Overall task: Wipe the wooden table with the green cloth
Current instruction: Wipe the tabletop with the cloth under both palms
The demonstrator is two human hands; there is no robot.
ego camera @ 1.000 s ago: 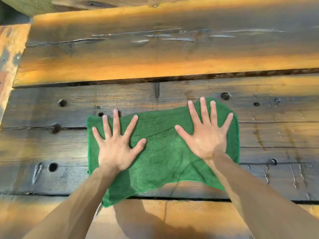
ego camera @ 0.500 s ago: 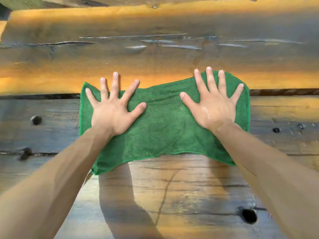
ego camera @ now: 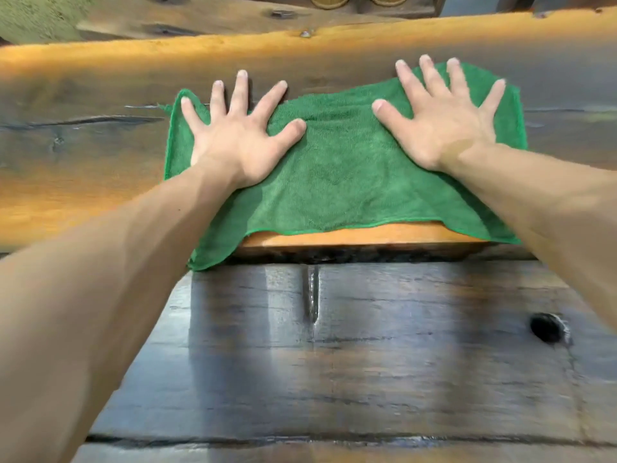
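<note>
Rough, dark-stained planks make up the wooden table (ego camera: 384, 355), with orange-lit grain along the raised far plank and a glossy, darker plank nearer the camera. A long split runs across the far plank at the left, and a black knot hole (ego camera: 546, 327) sits in the near plank at the right. A short vertical gouge (ego camera: 312, 297) marks the near plank just below the step between the two boards.

Spread flat across the raised plank lies the green cloth (ego camera: 337, 175), its near edge reaching the plank's front lip and its left corner drooping over that lip onto the lower board. The left hand (ego camera: 238, 142) presses down on the cloth's left part with fingers straight and splayed wide; its middle fingertips reach past the cloth's far edge onto bare wood. The right hand (ego camera: 444, 128) presses the cloth's right part the same way, palm flat and fingers fanned apart (nothing is curled or pinched in either hand). Both bare forearms stretch in from the lower corners.

At the top edge, beyond the table, two pale round woven bases (ego camera: 360, 0) show, cut off by the frame.
</note>
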